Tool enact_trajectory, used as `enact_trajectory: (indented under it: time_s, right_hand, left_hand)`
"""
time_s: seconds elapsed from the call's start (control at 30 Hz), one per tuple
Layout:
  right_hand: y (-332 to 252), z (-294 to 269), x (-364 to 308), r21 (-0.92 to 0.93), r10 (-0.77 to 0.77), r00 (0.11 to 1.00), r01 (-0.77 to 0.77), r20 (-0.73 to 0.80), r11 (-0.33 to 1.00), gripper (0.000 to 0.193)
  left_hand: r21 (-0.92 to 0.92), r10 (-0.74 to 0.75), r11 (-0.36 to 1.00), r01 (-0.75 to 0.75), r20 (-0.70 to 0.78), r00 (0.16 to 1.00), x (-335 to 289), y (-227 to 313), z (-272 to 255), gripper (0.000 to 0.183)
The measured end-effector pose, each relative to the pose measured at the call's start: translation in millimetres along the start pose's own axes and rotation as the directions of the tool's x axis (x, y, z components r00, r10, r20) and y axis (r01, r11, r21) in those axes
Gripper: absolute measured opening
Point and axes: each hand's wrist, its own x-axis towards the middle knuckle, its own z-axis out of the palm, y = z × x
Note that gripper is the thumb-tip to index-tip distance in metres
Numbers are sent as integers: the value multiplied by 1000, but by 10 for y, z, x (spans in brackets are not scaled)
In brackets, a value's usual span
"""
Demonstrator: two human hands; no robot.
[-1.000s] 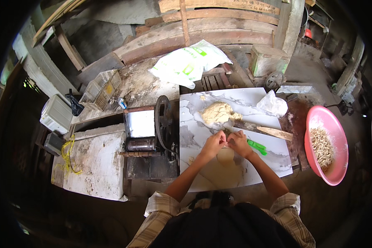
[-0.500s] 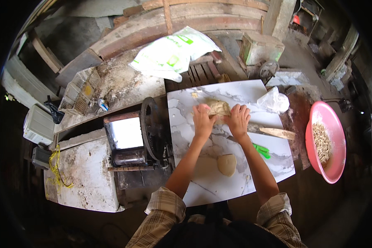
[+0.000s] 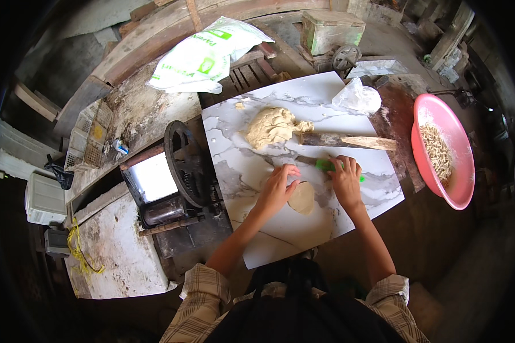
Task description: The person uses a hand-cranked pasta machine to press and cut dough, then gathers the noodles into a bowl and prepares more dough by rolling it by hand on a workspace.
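On the marble-patterned board (image 3: 229, 154) a large lump of pale dough (image 3: 270, 127) lies toward the back, with a small torn bit at its right side. A flat, rounded piece of dough (image 3: 301, 198) rests nearer to me. My left hand (image 3: 277, 186) is just at its left edge, fingers bent and thumb apart, holding nothing. My right hand (image 3: 345, 177) has its fingers curled over the green handle of a knife (image 3: 324, 164), whose blade points left; the hand covers part of the handle. Behind the knife lies a flat wooden stick (image 3: 349, 140).
A pink basin (image 3: 420, 166) with short pale pieces stands at the right. A clear plastic bag (image 3: 357, 97) sits at the board's back right corner. To the left is a roller machine with a large wheel (image 3: 183, 163). A white sack (image 3: 194, 60) and plastic basket (image 3: 90, 134) are behind.
Both hands have let go of the large dough lump and come nearer to me. The right hand has reached the green-handled knife; the left is beside the flat dough piece. The view has shifted.
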Motion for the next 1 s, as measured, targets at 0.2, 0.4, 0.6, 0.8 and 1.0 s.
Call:
enact_trajectory:
  time_s: [0.2, 0.4, 0.6, 0.8, 1.0]
  right_hand:
    - [-9, -43, 4, 35, 10, 991, -15, 132, 999, 44]
    - [-308, -349, -391, 87, -42, 961, 19, 272, 996, 68]
    - [-612, -524, -620, 48, 9, 901, -33, 434, 998, 74]
    - [-721, -594, -628, -4, 19, 892, -20, 451, 1000, 72]
    - [-775, -484, -691, -78, 16, 907, 18, 420, 997, 72]
  left_hand:
    - [18, -17, 1000, 16, 29, 999, -64, 100, 111, 28]
    - [-63, -63, 996, 64, 20, 998, -90, 35, 143, 28]
    - [-17, 6, 1000, -7, -74, 997, -91, 42, 223, 27]
    - [24, 6, 1000, -4, -95, 995, -115, 88, 216, 25]
    - [10, -32, 999, 33, -94, 995, -117, 133, 219, 24]
